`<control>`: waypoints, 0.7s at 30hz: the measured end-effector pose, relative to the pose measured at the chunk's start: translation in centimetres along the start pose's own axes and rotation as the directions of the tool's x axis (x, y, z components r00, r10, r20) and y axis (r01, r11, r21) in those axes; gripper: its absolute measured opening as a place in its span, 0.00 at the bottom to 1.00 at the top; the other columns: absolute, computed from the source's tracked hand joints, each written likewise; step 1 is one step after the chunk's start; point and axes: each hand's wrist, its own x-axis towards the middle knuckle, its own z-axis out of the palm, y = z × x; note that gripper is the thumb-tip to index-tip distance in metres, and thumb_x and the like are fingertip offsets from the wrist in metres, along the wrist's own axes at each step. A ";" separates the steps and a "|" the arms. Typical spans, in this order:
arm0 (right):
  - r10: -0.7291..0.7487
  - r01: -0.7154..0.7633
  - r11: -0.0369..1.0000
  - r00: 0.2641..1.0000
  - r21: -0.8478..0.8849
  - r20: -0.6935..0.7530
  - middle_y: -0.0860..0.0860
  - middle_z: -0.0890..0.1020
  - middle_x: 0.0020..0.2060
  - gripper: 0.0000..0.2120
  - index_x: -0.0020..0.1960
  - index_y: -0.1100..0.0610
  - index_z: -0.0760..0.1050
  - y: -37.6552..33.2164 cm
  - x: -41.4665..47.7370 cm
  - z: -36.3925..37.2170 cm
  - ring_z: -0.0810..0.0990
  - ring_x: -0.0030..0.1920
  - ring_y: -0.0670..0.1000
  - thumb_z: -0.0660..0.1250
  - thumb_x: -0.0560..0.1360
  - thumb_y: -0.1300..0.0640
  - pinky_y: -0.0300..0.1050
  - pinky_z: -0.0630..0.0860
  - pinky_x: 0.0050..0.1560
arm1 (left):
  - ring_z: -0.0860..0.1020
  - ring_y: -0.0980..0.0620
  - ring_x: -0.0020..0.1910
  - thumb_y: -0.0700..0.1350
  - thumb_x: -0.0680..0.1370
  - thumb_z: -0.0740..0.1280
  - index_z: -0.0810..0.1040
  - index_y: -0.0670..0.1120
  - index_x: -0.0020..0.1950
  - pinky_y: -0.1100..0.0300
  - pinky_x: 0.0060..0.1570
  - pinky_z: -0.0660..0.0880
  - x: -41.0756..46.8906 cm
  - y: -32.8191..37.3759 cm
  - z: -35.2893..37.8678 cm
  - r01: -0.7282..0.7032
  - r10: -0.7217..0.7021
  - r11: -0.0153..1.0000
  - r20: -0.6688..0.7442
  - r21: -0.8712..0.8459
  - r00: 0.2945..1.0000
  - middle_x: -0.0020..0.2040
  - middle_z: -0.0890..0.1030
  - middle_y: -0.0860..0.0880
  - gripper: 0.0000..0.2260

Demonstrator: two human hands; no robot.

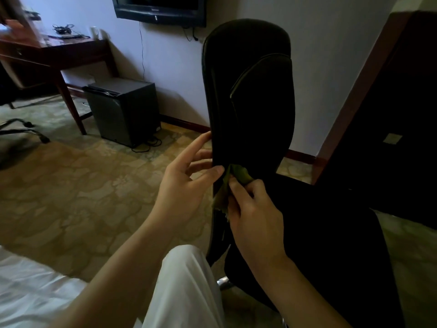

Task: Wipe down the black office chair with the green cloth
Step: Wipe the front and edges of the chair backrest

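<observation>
The black office chair (250, 95) stands in front of me, its tall backrest seen edge-on and its seat reaching to the right. My left hand (186, 183) grips the backrest's left edge low down, thumb in front and fingers behind. The green cloth (237, 176) is bunched in my right hand (254, 216), which presses it against the lower backrest just beside my left thumb. Part of the cloth hangs down between the two hands.
A small black fridge (125, 110) sits on the patterned carpet by the wall, next to a wooden desk (59, 55). A TV (160, 8) hangs above. Another chair's base (21, 131) is at far left, a dark wardrobe (390, 114) at right, white bedding (30, 292) bottom left.
</observation>
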 end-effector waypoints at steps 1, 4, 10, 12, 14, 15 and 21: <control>0.013 -0.012 0.999 0.999 -0.031 0.031 0.53 0.77 0.46 0.18 0.65 0.52 0.79 0.2 -0.5 0.3 0.77 0.32 0.49 0.72 0.75 0.53 0.41 0.76 0.26 | 0.82 0.52 0.60 0.37 0.78 0.71 0.73 0.59 0.72 0.56 0.56 0.81 0.0 0.0 0.0 -0.003 0.003 1.000 -0.006 0.008 1.000 0.57 0.83 0.51 0.27; -0.004 0.021 0.992 0.990 -0.128 0.138 0.53 0.79 0.44 0.19 0.59 0.50 0.82 1.3 -2.7 1.2 0.78 0.31 0.50 0.79 0.70 0.55 0.39 0.74 0.25 | 0.83 0.52 0.58 0.36 0.77 0.72 0.74 0.57 0.72 0.54 0.58 0.81 0.0 0.0 0.1 0.002 -0.001 1.000 -0.031 0.020 1.000 0.56 0.84 0.50 0.27; 0.014 -0.003 0.997 0.991 -0.075 0.136 0.50 0.79 0.46 0.19 0.65 0.50 0.79 3.1 -5.4 1.2 0.78 0.33 0.48 0.72 0.76 0.51 0.39 0.75 0.28 | 0.83 0.50 0.56 0.38 0.77 0.73 0.74 0.57 0.73 0.48 0.57 0.81 0.0 -0.3 0.1 0.006 -0.004 0.999 -0.049 0.049 0.999 0.56 0.84 0.50 0.27; 0.030 -0.031 0.999 0.997 0.008 0.078 0.49 0.78 0.48 0.18 0.68 0.51 0.76 3.0 -4.9 0.8 0.78 0.35 0.47 0.66 0.80 0.50 0.41 0.78 0.30 | 0.83 0.51 0.56 0.38 0.77 0.73 0.73 0.57 0.74 0.51 0.56 0.82 0.0 -0.3 0.1 0.003 0.000 0.998 -0.045 0.063 0.999 0.55 0.84 0.51 0.28; 0.021 -0.021 0.995 1.000 0.099 0.003 0.49 0.78 0.49 0.17 0.69 0.53 0.75 2.8 -3.9 0.1 0.78 0.38 0.47 0.61 0.83 0.50 0.41 0.79 0.32 | 0.83 0.53 0.56 0.37 0.77 0.73 0.73 0.58 0.73 0.56 0.53 0.82 0.0 -0.3 0.3 0.001 0.003 0.998 -0.047 0.069 0.999 0.55 0.83 0.52 0.28; 0.006 -0.001 0.991 0.999 0.134 -0.037 0.50 0.78 0.50 0.17 0.70 0.53 0.75 2.6 -3.3 -0.3 0.79 0.40 0.47 0.61 0.83 0.50 0.40 0.79 0.34 | 0.83 0.53 0.56 0.36 0.77 0.73 0.73 0.58 0.73 0.57 0.53 0.82 0.0 -0.4 0.3 0.004 -0.001 0.998 -0.047 0.068 0.999 0.54 0.83 0.52 0.28; 0.007 0.014 0.987 0.991 0.162 -0.131 0.52 0.79 0.54 0.19 0.71 0.54 0.76 1.6 1.2 -1.7 0.82 0.48 0.51 0.66 0.80 0.52 0.42 0.81 0.40 | 0.83 0.48 0.57 0.38 0.79 0.71 0.76 0.57 0.72 0.44 0.58 0.81 -0.3 -1.1 0.4 0.055 -0.055 0.998 -0.014 0.028 0.998 0.55 0.83 0.49 0.24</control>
